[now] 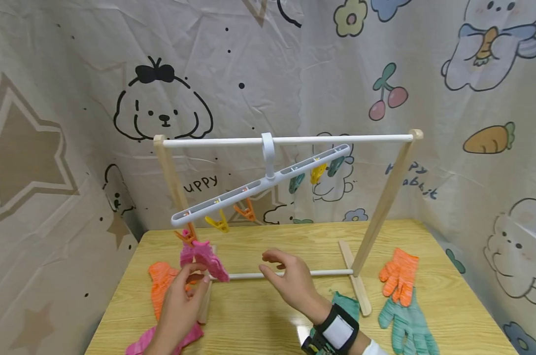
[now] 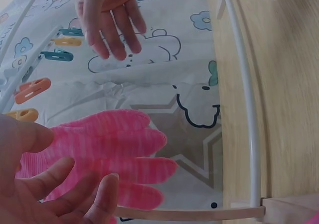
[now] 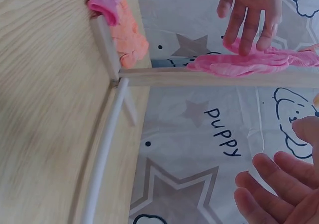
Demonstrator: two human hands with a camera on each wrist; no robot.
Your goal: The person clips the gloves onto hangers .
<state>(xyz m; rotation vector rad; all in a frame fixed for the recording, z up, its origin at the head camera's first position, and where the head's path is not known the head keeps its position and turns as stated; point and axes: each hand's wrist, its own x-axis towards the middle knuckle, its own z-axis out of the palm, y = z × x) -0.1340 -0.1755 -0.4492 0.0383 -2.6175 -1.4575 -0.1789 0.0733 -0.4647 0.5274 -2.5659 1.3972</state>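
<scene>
A pink knit glove (image 1: 215, 264) hangs from the left end of a white clip hanger (image 1: 268, 183), held by an orange clothespin (image 1: 186, 236). My left hand (image 1: 181, 298) is right at this glove, fingers loosely bent beside it without a visible grip. In the left wrist view the glove (image 2: 119, 144) dangles with its fingers spread out, partly behind my hand (image 2: 70, 194). To the right, my right hand (image 1: 292, 281) is held in the air, fingers relaxed and nothing in them; the right wrist view shows its fingers (image 3: 269, 176) apart from the glove.
The hanger hooks over a white rod (image 1: 339, 139) on a wooden frame (image 1: 385, 207), tilted, with several more clothespins. On the table (image 1: 277, 320) lie an orange glove (image 1: 159, 283) and pink glove (image 1: 190, 337) at left, green fabric (image 1: 345, 303), and orange (image 1: 399, 276) and green (image 1: 407, 320) gloves at right.
</scene>
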